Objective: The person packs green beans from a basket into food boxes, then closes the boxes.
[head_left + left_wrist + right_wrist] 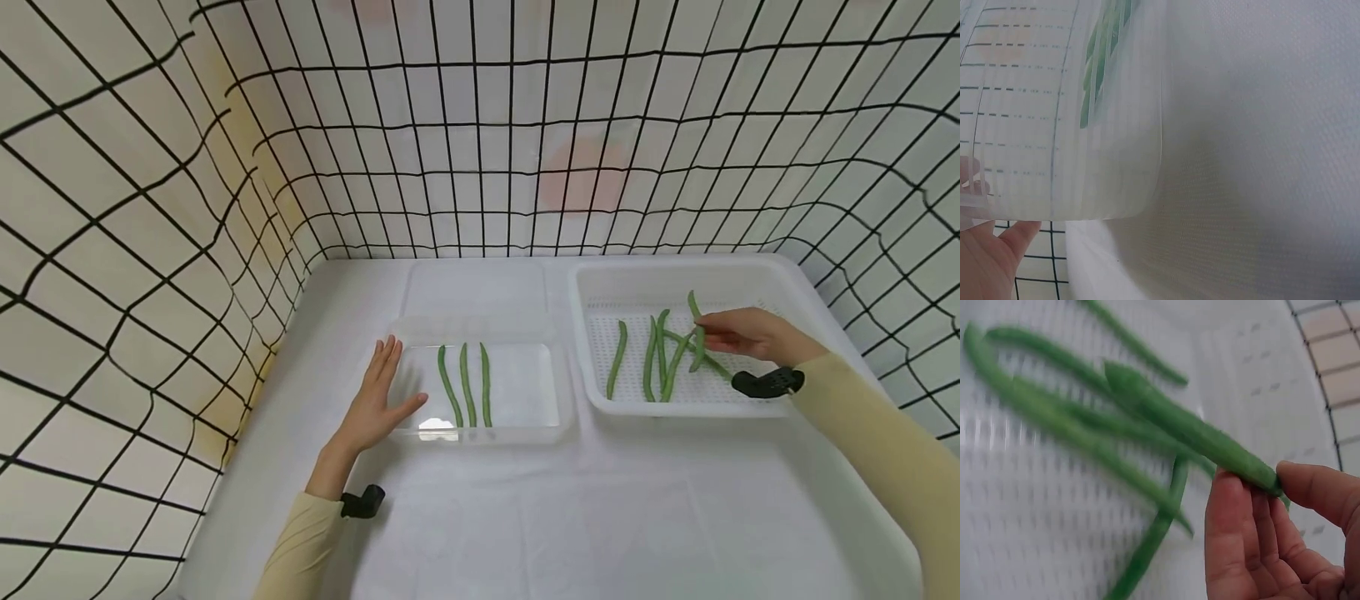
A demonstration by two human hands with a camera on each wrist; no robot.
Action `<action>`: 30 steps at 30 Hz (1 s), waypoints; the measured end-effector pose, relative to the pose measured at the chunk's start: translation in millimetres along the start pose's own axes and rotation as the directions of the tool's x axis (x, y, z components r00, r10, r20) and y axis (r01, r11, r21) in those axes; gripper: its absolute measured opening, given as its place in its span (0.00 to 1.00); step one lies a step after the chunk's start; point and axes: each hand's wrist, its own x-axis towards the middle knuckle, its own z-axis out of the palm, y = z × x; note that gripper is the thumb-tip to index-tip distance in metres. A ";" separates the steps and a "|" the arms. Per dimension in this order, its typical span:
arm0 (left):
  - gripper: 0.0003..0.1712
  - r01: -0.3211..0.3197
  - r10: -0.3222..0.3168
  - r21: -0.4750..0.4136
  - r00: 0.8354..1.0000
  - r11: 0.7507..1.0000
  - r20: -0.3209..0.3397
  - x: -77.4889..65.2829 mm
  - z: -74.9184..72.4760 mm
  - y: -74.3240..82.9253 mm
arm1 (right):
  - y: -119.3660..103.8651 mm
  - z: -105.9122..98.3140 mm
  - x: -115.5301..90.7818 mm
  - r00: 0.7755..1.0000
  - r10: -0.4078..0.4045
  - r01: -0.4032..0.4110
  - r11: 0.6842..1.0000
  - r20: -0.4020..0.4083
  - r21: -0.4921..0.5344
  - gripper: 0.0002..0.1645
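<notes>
My right hand (750, 332) pinches a green bean (1194, 434) between thumb and fingers, over the white perforated basket (675, 409). Several other green beans (1079, 434) lie in that basket, some of them crossing. To the left is a clear plastic container (525, 383) with three green beans (466, 385) side by side, roughly lengthwise to me. At its left wall is my left hand (372, 410), fingers straight and thumb spread over the near left corner. In the left wrist view the container's ribbed wall partly hides this hand (988, 259).
A black wire grid (510, 125) rises behind the table and along both sides. White cloth (525, 517) covers the tabletop. A flat translucent lid-like sheet (474, 287) lies behind the container. Each wrist wears a small black camera (768, 382).
</notes>
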 end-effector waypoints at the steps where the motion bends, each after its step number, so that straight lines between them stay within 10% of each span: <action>1: 0.54 -0.001 0.001 -0.001 1.000 1.000 -0.001 -0.2 -0.1 0.0 | -3.3 6.2 -1.8 1.000 -0.008 0.007 0.999 0.020 0.036 0.11; 15: 0.54 0.000 0.000 0.004 1.000 1.000 -0.009 -1.7 -0.1 -0.5 | -45.4 133.1 -6.8 0.966 -0.115 0.090 0.989 0.230 0.116 0.10; 30: 0.54 0.007 -0.007 0.004 1.000 1.000 -0.003 -2.2 -0.3 2.5 | -37.3 239.9 2.1 0.948 -0.109 0.140 0.987 0.300 -0.083 0.18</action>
